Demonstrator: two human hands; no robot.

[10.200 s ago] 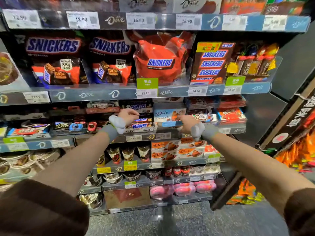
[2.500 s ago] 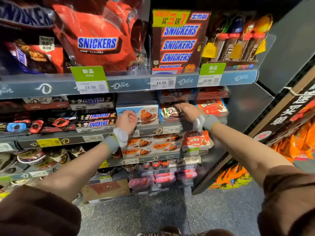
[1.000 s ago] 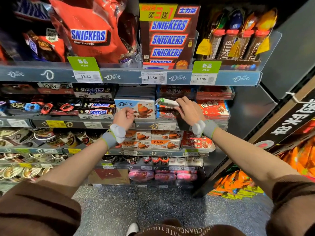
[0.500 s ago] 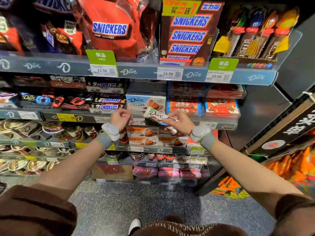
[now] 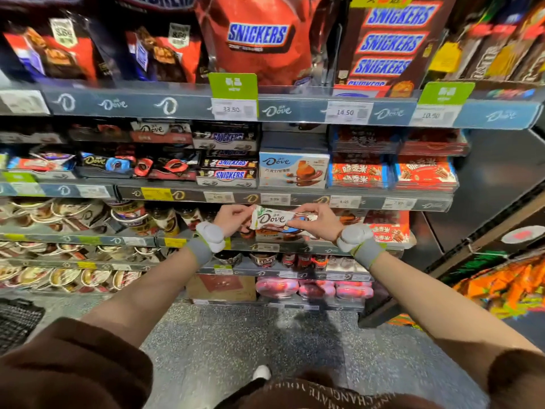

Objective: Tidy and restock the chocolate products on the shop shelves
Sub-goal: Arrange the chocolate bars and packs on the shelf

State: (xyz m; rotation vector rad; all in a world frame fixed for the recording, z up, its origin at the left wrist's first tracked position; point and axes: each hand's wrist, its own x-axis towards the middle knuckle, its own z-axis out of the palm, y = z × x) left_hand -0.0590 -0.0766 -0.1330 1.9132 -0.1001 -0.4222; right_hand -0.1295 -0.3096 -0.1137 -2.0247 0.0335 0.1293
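A white Dove chocolate bar (image 5: 272,219) is held flat in front of the shelves, both hands on it. My left hand (image 5: 231,215) pinches its left end and my right hand (image 5: 317,221) grips its right end. It hangs just below the price rail (image 5: 295,198) of the shelf with the pale blue Dove box (image 5: 293,170) and two red rice-crisp boxes (image 5: 358,172). Behind my hands sit orange Dove boxes, mostly hidden.
Snickers bags (image 5: 256,39) and a Snickers multipack (image 5: 389,45) fill the upper shelf. Snickers bar trays (image 5: 227,169) stand left of the Dove box. Lower shelves hold cups and pink packs (image 5: 295,287). A black basket (image 5: 17,323) lies on the floor at left. An orange snack display (image 5: 501,287) is at right.
My right hand pulled the Dove bar off the shelf beside the red boxes and brought it down and forward. My left hand left the shelf edge and took the bar's other end.
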